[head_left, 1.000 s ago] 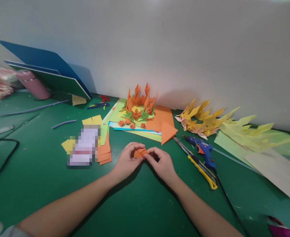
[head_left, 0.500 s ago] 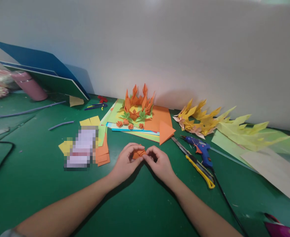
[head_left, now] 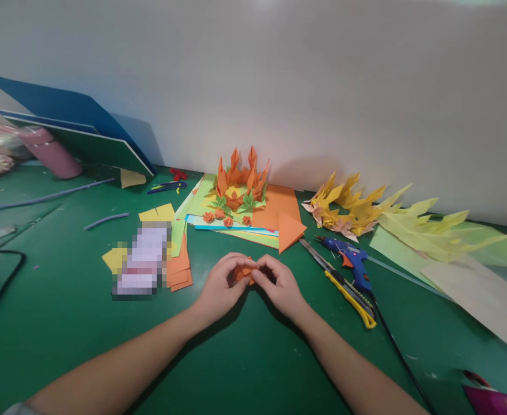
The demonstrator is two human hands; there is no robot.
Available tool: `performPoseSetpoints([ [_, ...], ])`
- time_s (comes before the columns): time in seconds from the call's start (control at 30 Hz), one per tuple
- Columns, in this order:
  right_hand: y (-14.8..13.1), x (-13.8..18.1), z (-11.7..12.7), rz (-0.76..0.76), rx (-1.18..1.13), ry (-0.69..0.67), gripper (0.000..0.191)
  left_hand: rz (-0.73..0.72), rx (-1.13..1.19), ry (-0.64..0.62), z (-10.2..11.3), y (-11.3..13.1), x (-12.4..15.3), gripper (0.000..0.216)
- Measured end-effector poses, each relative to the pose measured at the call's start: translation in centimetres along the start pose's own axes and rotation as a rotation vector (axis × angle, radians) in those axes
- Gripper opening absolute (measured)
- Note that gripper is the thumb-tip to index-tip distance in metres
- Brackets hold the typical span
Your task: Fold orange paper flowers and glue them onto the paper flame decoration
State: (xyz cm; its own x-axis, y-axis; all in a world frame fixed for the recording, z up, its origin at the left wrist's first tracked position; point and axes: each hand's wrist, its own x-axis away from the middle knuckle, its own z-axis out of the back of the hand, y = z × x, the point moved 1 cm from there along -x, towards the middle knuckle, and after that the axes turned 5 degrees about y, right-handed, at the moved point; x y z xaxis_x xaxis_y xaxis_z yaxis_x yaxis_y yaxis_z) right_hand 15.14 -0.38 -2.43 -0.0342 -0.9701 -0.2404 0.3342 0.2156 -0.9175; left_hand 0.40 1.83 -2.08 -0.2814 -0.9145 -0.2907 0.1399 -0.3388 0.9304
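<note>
Blue boards (head_left: 76, 112) are propped aslant over a pink cylinder (head_left: 50, 153) at the far left corner of the green worktop (head_left: 245, 369). Orange paper flowers (head_left: 240, 176) are set on coloured sheets (head_left: 279, 202) at the far edge, yellow folded shapes (head_left: 352, 207) to their right. A blue glue gun (head_left: 352, 262) and a yellow utility knife (head_left: 348, 291) are laid side by side.

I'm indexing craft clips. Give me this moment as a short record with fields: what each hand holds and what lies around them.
surface: green table
left hand: pinches the folded orange paper from its left side
right hand: pinches the same paper from its right side
left of hands: stack of orange squares
right of hands: yellow knife, blue glue gun
behind hands: orange paper flowers on coloured sheets
far right: yellow folded shapes
</note>
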Motion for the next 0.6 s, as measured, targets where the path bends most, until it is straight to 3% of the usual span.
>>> performPoseSetpoints([
  [0.43,-0.2,0.0,0.5,0.053,-0.004,0.063,0.020,0.259,0.306,-0.063,-0.1,0.0,-0.4,0.020],
  [0.6,-0.7,1.2,1.1,-0.100,-0.032,0.083,0.017,0.282,0.307,-0.087,-1.1,0.9,-0.2,0.024],
])
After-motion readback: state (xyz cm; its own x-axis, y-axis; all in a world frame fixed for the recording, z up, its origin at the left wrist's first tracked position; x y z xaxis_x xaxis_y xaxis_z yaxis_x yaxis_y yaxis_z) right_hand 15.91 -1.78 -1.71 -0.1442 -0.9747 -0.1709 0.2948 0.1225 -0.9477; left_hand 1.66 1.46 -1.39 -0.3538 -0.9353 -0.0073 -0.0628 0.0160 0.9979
